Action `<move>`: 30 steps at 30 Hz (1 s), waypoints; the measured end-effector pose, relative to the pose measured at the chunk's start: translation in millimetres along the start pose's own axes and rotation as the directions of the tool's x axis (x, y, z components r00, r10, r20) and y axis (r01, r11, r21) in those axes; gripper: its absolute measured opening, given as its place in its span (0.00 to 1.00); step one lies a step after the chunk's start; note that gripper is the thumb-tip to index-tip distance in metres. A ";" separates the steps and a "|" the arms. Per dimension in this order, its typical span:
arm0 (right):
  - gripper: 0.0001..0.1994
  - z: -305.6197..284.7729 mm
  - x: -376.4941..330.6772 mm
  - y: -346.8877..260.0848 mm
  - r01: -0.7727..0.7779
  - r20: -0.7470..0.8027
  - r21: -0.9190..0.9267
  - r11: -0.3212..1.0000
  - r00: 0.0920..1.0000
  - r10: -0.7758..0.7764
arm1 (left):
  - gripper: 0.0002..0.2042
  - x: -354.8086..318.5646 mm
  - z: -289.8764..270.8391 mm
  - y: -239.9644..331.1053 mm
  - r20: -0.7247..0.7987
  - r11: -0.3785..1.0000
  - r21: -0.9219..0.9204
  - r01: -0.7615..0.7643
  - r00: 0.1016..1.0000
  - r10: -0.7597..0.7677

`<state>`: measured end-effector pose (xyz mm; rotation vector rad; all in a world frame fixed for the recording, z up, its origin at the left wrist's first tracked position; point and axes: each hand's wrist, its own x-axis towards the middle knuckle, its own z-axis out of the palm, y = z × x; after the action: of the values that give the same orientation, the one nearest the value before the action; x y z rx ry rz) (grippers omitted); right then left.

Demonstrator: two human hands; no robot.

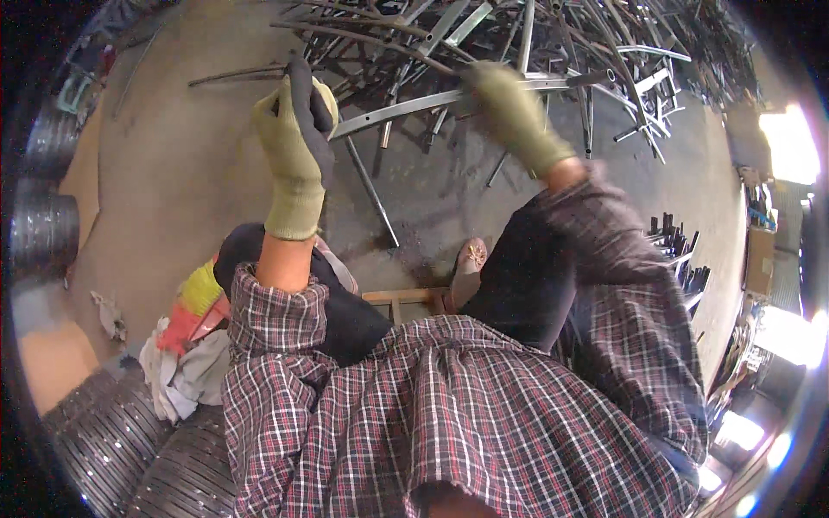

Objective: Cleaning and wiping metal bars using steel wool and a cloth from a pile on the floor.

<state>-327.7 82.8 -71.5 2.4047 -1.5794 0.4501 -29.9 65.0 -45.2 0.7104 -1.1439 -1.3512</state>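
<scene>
We have both gloved hands up over the floor (pixel 173 190). Our left hand (pixel 296 147) and blurred right hand (pixel 516 112) each have their fingers clamped on the same long curved metal strip (pixel 406 105), held just before the tangled heap of metal rods (pixel 553 43). Rags (pixel 186 367) lie by our knee.

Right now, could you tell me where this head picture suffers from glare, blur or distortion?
In the head view, glare burns out the bright openings at the right rim; the right hand on the curved metal strip is smeared by motion, while the left hand is sharper; the fisheye bends the floor and darkens the corners.
</scene>
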 end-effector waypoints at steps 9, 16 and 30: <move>0.21 -42.9 24.4 -5.1 -0.041 0.129 -0.001 0.999 0.991 0.041 | 0.22 23.7 -4.5 -3.1 -0.058 0.976 -0.216 -0.010 0.998 -0.003; 0.09 6.5 64.4 -110.0 0.076 -0.024 0.050 0.996 0.997 -0.075 | 0.18 23.4 -2.2 -6.5 -0.221 0.983 -0.155 -0.097 0.973 0.061; 0.12 -3.2 79.3 -86.6 -0.002 0.041 -0.081 0.997 0.999 0.005 | 0.07 76.6 -55.1 -62.7 -0.096 0.962 -0.237 -0.139 0.988 0.119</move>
<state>-218.9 50.7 -40.7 2.3656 -1.5878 0.3319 -13.9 -30.0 -104.7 0.4996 -0.9237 -1.3124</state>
